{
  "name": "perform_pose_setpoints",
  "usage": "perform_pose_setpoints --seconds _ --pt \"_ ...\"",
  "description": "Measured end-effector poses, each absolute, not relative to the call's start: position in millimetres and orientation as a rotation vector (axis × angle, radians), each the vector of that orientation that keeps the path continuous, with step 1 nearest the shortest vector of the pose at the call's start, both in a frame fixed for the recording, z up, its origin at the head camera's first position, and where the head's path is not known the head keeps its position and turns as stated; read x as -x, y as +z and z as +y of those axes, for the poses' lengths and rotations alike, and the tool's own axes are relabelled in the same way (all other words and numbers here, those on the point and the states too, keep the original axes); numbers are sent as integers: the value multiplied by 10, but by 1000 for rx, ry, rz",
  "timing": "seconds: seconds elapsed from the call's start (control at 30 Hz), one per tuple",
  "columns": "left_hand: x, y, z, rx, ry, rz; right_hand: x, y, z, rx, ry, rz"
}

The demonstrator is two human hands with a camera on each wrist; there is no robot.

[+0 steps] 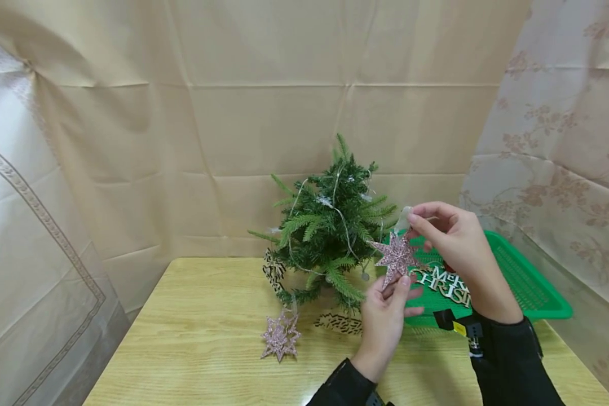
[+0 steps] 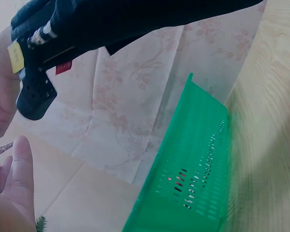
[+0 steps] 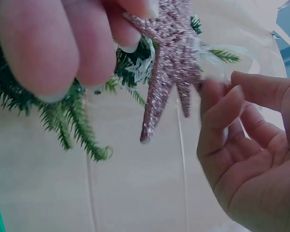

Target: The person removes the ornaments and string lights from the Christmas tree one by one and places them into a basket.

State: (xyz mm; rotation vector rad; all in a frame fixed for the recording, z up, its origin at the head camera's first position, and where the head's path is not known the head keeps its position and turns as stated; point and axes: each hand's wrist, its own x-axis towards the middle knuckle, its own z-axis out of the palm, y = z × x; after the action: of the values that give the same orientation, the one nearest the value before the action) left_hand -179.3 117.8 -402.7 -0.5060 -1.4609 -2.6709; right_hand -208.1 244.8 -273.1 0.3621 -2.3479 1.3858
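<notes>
A pink glitter star ornament (image 1: 397, 255) is held up in front of the right side of a small artificial Christmas tree (image 1: 317, 225). My left hand (image 1: 384, 309) pinches one of its lower points between thumb and finger, the other fingers spread. Above the star, my right hand (image 1: 457, 234) pinches the pale ribbon loop (image 1: 404, 219) between thumb and forefinger. Close up in the right wrist view, the star (image 3: 171, 63) appears between the right fingers and the left hand (image 3: 256, 145). A similar pink star (image 1: 280, 337) hangs low at the tree's front left.
Right of the tree stands a green plastic basket (image 1: 530, 282) with wooden Merry Christmas lettering (image 1: 446, 285) in it. Black-patterned ribbon (image 1: 339, 323) shows around the tree's base. A light string (image 1: 342, 217) drapes the branches. The wooden table (image 1: 198, 332) backs onto a beige cloth (image 1: 223, 141).
</notes>
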Motion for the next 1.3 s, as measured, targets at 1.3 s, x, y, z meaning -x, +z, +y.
perform_pose_setpoints --seconds 1.3 --pt "1811 -4281 986 732 -2512 -1866 1806 -3425 2915 -327 1755 -2140"
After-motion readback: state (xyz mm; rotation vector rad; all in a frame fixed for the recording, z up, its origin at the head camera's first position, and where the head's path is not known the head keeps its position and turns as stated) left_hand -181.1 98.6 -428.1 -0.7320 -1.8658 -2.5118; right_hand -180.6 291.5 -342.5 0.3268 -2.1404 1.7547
